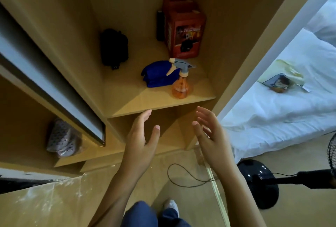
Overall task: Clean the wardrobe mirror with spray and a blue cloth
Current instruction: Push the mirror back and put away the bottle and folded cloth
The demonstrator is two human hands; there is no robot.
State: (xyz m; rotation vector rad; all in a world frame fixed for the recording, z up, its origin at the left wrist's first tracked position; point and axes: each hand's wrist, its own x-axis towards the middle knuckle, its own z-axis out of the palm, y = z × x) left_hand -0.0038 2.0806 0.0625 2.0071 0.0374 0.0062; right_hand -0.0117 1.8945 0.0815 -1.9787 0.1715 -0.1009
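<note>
- The left hand (140, 135) was open with relaxed fingers, holding nothing, its fingertips at the shelf (163, 104) edge.
- The right hand (211, 134) was spread open, empty, below the spray bottle (181, 85) and blue cloth (158, 75).

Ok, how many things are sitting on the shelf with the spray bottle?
5: spray bottle at the front, blue cloth beside it, red box behind, dark flat item against that box, black bundle at left. More may be hidden.
</note>
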